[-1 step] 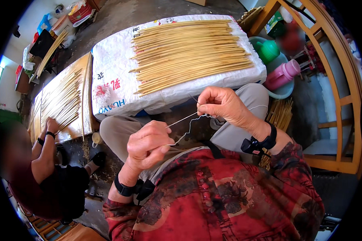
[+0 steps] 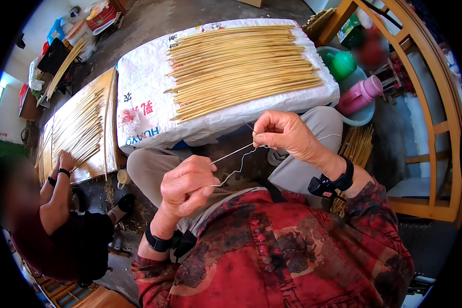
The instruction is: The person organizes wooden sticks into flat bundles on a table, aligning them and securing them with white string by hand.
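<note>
My right hand (image 2: 282, 134) pinches a thin dark needle (image 2: 248, 126) between thumb and fingertips, its point sticking up toward the table. White thread (image 2: 230, 156) runs taut from there down to my left hand (image 2: 186, 184), whose curled fingers grip it. A second, slack strand waves below the taut one, and a loose tail lies over my right knee. Both hands are above my lap, in front of a low table wrapped in white woven sacking (image 2: 145, 95). On that sacking lies a broad row of pale peeled sticks (image 2: 246, 66), side by side.
At the left, another person's hands (image 2: 65, 160) rest on sticks on a second board (image 2: 95, 164). To the right stand a blue basin (image 2: 365, 110) with a pink thermos (image 2: 362, 95) and green jug (image 2: 342, 65), a stick bundle (image 2: 358, 146) and a wooden frame (image 2: 436, 128).
My left hand has shifted very slightly left and my right hand slightly right, spreading the thread a little. The sticks have not moved.
</note>
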The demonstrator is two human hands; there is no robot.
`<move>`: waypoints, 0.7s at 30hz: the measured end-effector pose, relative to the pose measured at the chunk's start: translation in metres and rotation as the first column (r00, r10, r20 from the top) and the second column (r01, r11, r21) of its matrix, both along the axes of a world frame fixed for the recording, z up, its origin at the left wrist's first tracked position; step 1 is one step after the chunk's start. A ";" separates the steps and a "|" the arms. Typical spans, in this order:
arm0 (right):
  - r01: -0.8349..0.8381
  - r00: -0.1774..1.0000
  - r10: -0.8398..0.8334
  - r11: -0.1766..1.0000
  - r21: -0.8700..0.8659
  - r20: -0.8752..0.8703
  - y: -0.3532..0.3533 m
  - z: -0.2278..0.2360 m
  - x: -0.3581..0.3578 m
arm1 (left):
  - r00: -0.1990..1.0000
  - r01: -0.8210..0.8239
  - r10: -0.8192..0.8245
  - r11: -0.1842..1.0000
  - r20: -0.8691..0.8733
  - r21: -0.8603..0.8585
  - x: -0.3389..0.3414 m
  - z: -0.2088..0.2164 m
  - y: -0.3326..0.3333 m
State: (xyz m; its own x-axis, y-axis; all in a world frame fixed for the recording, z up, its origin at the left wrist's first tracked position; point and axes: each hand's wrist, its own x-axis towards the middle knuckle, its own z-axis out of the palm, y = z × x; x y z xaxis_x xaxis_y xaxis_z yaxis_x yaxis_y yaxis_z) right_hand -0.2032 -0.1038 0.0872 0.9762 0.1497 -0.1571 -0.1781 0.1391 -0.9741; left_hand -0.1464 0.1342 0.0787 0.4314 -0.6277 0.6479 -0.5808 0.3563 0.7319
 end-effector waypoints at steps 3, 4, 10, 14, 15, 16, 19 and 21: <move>-0.026 0.999 0.028 0.997 -0.070 0.025 -0.003 0.000 -0.005 | 1.000 -0.013 0.014 1.000 -0.027 0.018 -0.003 -0.003 0.003; -0.024 0.999 0.025 0.998 -0.061 0.020 -0.002 -0.004 -0.006 | 1.000 -0.019 0.019 0.999 -0.021 0.026 -0.005 -0.005 0.002; -0.011 0.999 0.021 0.962 -0.274 0.034 -0.014 -0.022 -0.017 | 0.976 0.199 -0.163 0.937 -0.145 0.288 -0.006 -0.003 -0.004; 0.238 0.958 -0.029 0.636 -0.734 0.285 -0.036 -0.028 -0.020 | 0.974 0.187 -0.223 0.749 -0.024 0.636 0.005 -0.040 -0.005; 0.242 0.957 -0.032 0.636 -0.733 0.289 -0.036 -0.027 -0.019 | 0.958 0.009 -0.203 0.724 0.201 0.690 0.009 -0.047 -0.003; 0.275 0.951 -0.071 0.633 -0.724 0.300 -0.037 -0.030 -0.020 | 0.984 0.017 -0.135 0.729 0.119 0.685 0.016 -0.045 -0.006; 0.267 0.961 -0.149 0.706 -0.656 0.232 -0.034 -0.042 -0.017 | 0.997 -0.068 0.071 0.704 0.025 0.707 0.049 -0.041 -0.023; 0.282 0.953 -0.145 0.754 -0.594 0.268 -0.024 -0.062 -0.009 | 0.951 -0.309 0.242 0.701 0.194 0.642 0.067 -0.053 -0.039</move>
